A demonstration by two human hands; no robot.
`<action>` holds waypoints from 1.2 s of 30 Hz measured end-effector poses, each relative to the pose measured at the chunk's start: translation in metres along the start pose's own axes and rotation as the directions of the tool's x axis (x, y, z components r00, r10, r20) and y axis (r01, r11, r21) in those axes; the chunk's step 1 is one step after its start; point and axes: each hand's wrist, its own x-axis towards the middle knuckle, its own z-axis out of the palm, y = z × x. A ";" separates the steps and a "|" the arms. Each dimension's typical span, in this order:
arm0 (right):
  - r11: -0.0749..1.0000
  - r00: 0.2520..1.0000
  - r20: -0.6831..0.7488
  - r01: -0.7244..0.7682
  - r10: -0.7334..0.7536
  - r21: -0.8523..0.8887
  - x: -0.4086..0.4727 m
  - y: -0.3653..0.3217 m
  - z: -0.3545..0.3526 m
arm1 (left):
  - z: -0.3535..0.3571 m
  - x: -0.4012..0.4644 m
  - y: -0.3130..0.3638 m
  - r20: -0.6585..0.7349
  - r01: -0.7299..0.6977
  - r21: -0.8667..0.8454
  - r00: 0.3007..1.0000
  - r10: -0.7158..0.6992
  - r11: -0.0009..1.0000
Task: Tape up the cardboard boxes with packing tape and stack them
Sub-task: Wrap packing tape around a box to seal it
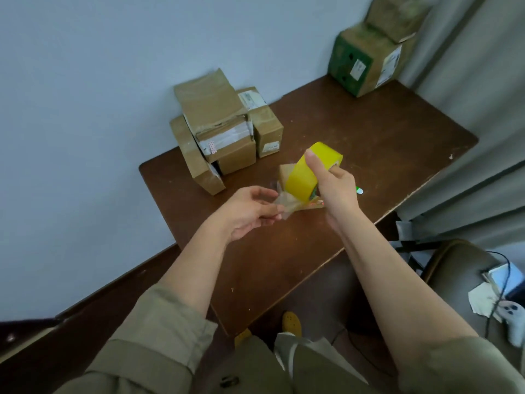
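Yellow packing tape [306,172], label unreadable

box labels [357,68] blurred, no text legible

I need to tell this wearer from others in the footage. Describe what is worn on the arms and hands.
Both hands, left and right, are bare: no gloves, rings or watch visible. Loose khaki sleeves are pushed up past the elbows, leaving the forearms uncovered.
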 end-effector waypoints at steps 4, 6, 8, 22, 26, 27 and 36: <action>0.977 0.984 0.106 -0.159 0.145 0.144 0.009 -0.018 -0.026 | 0.017 0.005 0.027 0.011 0.031 -0.045 0.999 -0.030 0.998; 0.965 0.979 0.155 -0.166 0.136 0.204 0.016 -0.023 -0.033 | 0.028 0.008 0.038 0.002 0.037 -0.045 0.999 -0.037 0.998; 0.941 0.977 0.177 -0.171 0.123 0.291 0.027 -0.028 -0.035 | 0.039 0.011 0.049 -0.022 0.034 -0.008 0.999 -0.034 0.999; 0.936 0.836 0.522 0.303 -0.170 -0.180 0.163 -0.010 -0.089 | 0.118 0.093 0.039 -0.418 0.056 -0.255 0.894 -0.162 0.965; 0.904 0.783 0.592 0.375 -0.189 -0.207 0.175 0.011 -0.078 | 0.129 0.101 0.020 -0.576 0.073 -0.271 0.787 -0.222 0.960; 0.891 0.768 0.611 0.399 -0.194 -0.218 0.177 0.015 -0.075 | 0.131 0.102 0.017 -0.632 0.097 -0.249 0.738 -0.237 0.964; 0.787 0.767 0.596 0.512 -0.237 -0.345 0.191 0.044 -0.067 | 0.128 0.117 0.005 -0.701 0.030 -0.255 0.682 -0.206 0.966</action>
